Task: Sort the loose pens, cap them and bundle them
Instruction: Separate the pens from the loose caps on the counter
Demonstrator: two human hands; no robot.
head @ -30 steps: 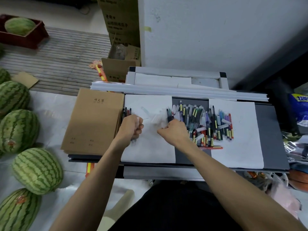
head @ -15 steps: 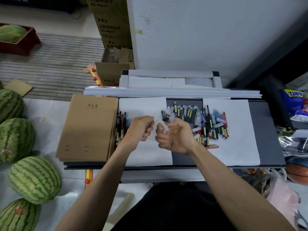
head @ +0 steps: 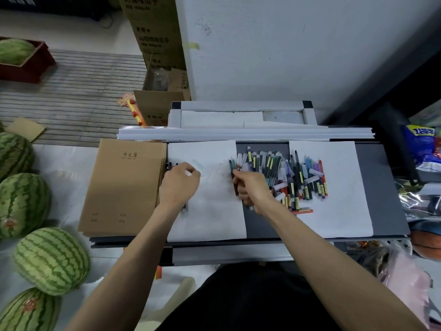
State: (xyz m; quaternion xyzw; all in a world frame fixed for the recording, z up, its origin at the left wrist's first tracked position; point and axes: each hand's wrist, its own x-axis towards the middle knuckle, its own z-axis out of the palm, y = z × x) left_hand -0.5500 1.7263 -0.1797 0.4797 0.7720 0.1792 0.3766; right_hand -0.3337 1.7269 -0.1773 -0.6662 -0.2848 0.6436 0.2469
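A pile of loose pens (head: pixel 286 177), dark, green, blue, purple and red, with several clear caps among them, lies on the grey board (head: pixel 381 187) between two white sheets. A few sorted pens (head: pixel 170 164) lie along the left sheet's (head: pixel 210 216) edge, mostly hidden under my left hand (head: pixel 180 185). That hand's fingers are curled, with something white showing between them. My right hand (head: pixel 250 188) is at the pile's left edge and grips a dark pen (head: pixel 232 164). A clear cap (head: pixel 198 164) lies loose on the left sheet.
A stack of brown notebooks (head: pixel 124 187) lies just left of the sheet. Several watermelons (head: pixel 51 260) sit on the floor at left. Long white strips (head: pixel 245 134) and a white frame border the board's far side. Bags and clutter (head: pixel 420 149) crowd the right.
My hands were close together over the left sheet; they have parted. The left one went left to the sorted pens, the right one went right to the pile's edge.
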